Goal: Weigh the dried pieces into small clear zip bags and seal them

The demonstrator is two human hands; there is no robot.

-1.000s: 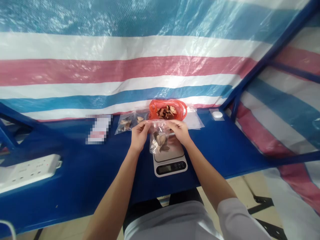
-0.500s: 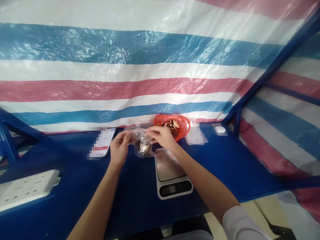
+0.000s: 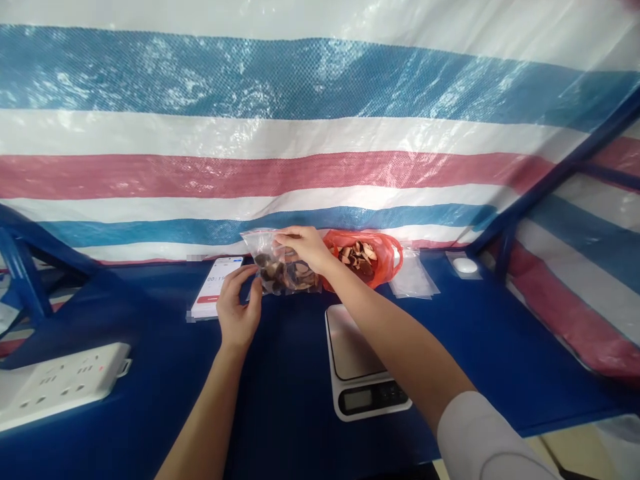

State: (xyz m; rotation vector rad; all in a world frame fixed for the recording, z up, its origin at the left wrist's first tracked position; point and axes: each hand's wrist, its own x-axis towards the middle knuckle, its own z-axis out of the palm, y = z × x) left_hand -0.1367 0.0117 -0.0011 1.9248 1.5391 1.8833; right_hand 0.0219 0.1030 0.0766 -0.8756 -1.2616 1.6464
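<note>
Clear zip bags (image 3: pixel 271 268) holding dark dried slices lie bunched at the back of the blue table. Over them, my right hand (image 3: pixel 306 248) pinches the upper part of a bag with its fingertips. My left hand (image 3: pixel 238 308) is at the bags' left side, its thumb apart from its curved fingers and nothing visible between them. Just right of the bags, a red plastic bag (image 3: pixel 389 267) stands with its mouth open, full of pale-and-brown dried slices. My right forearm crosses above a kitchen scale (image 3: pixel 351 347), covering part of it.
A phone (image 3: pixel 209 293) showing a timer lies left of my left hand. The white power strip (image 3: pixel 75 383) is at the near left. Flat clear bags (image 3: pixel 417 279) and a white oval object (image 3: pixel 465 265) rest at the back right. Striped sheeting (image 3: pixel 300 173) hangs behind the table (image 3: pixel 280 400).
My right hand has carried the filled clear bag back onto the other bags. My left hand has let go of it and its fingers have parted. The view has shifted slightly left.
</note>
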